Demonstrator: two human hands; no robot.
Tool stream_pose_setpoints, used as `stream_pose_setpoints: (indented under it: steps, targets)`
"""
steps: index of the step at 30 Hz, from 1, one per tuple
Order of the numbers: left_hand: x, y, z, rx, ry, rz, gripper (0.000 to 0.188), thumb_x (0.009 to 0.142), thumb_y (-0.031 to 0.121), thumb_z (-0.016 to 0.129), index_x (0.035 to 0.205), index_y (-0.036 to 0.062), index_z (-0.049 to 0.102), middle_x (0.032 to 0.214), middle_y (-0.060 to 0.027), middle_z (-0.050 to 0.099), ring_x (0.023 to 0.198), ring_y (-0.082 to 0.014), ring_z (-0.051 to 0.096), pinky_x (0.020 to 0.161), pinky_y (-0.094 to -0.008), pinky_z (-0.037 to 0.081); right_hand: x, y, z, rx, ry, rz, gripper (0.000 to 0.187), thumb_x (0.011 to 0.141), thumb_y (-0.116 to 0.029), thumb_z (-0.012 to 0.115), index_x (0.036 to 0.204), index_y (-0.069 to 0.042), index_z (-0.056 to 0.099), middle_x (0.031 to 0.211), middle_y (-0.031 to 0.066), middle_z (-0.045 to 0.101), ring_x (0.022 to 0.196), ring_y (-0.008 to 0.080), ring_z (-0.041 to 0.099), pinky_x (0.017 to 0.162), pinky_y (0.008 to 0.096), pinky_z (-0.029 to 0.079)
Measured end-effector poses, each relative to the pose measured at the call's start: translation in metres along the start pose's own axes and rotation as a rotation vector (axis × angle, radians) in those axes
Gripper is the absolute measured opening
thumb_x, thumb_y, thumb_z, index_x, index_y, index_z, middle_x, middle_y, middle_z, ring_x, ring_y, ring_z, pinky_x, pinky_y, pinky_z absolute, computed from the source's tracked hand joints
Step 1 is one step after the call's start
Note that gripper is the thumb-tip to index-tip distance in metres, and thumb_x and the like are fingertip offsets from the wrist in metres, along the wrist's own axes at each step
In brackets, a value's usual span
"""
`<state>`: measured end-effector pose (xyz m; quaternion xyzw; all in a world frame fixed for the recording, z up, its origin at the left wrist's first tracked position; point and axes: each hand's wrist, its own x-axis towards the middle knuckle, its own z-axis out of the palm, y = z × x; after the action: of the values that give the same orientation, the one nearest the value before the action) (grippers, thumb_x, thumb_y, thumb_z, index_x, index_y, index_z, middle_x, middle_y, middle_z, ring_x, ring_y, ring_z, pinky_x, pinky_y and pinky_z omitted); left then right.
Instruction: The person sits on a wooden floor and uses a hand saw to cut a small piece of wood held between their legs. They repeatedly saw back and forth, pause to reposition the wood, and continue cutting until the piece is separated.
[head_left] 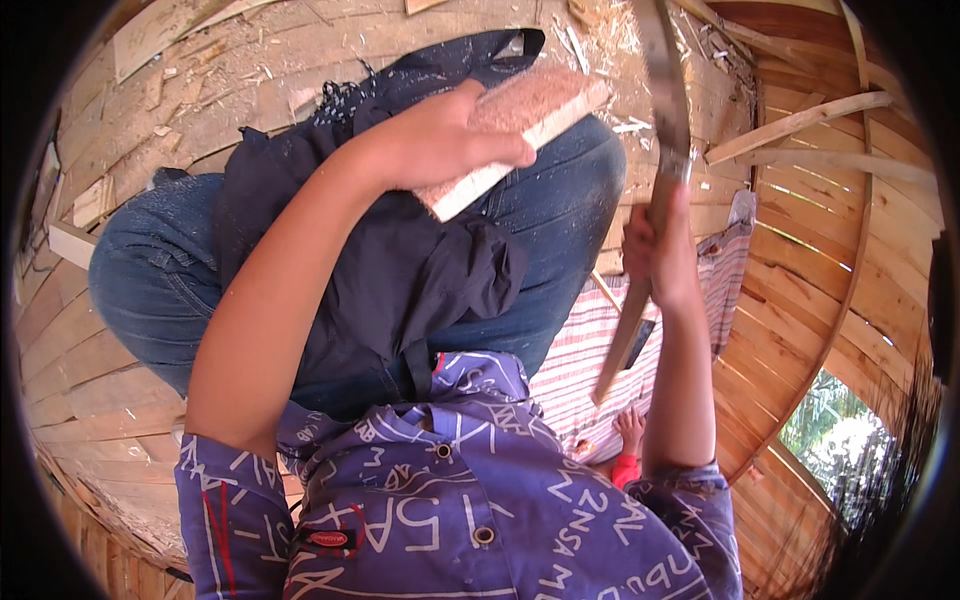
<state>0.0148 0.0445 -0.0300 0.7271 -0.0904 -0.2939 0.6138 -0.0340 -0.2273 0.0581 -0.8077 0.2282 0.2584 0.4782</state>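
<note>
A short, thick wooden board [560,105] with a rough pinkish top and a pale cut edge lies slantwise above my lap. My left hand [450,140] grips it, with the thumb along its near edge and the other fingers mostly hidden. To the right, apart from the board, my right hand [660,240] is closed round the long wooden handle of a large knife [632,315]. Its dark blade points up and away, slightly blurred, and the handle's tail slants back toward my right forearm. Dark cloth [390,280] covers my lap, dusted with wood bits.
Shavings and chips [610,30] litter the plank floor [75,370]. A striped cloth [580,360] lies at my right, where another person's small hand [630,428] and red sleeve [625,470] show. Beyond stand a plank wall [790,290] and a loose wooden strip [800,125].
</note>
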Motion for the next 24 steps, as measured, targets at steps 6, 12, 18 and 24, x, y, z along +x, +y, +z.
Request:
stream_pose_setpoints:
  steps: [6,12,18,24]
  targets:
    - [-0.007,0.008,0.003,0.161,0.041,0.005,0.074,0.078,0.038,0.07,0.13,-0.0073,0.041,0.113,-0.0205,0.06,0.105,-0.0235,0.058,0.092,-0.0318,0.043,-0.086,0.016,-0.03,-0.313,-0.091,-0.041,0.067,0.094,-0.067,0.021,0.07,-0.008,0.043,0.056,-0.0036,0.035,0.048,0.0062,0.03,0.044,0.0221,0.023]
    - [-0.006,0.005,-0.001,0.083,-0.016,0.052,0.089,0.072,0.05,0.072,0.127,-0.0135,0.042,0.113,-0.0287,0.06,0.104,-0.0307,0.061,0.088,-0.0335,0.047,-0.116,0.05,-0.05,-0.251,-0.058,-0.031,0.067,0.096,-0.063,0.026,0.068,-0.004,0.043,0.055,-0.0037,0.033,0.049,0.0067,0.03,0.044,0.0251,0.023]
    - [-0.004,0.004,0.001,0.194,0.0,0.076,0.093,0.072,0.051,0.071,0.131,-0.0137,0.039,0.116,-0.0297,0.058,0.108,-0.0324,0.06,0.091,-0.0337,0.045,-0.122,0.064,-0.049,-0.189,-0.077,0.002,0.069,0.096,-0.062,0.027,0.066,-0.002,0.043,0.054,-0.0042,0.031,0.049,0.0069,0.028,0.044,0.0264,0.022]
    - [-0.005,0.003,0.001,0.142,-0.027,0.034,0.097,0.07,0.052,0.071,0.131,-0.0154,0.037,0.118,-0.0312,0.056,0.111,-0.0342,0.057,0.094,-0.0336,0.044,-0.12,0.064,-0.048,-0.188,-0.061,0.021,0.069,0.096,-0.062,0.028,0.067,-0.003,0.045,0.055,-0.0036,0.033,0.05,0.0069,0.028,0.045,0.026,0.023]
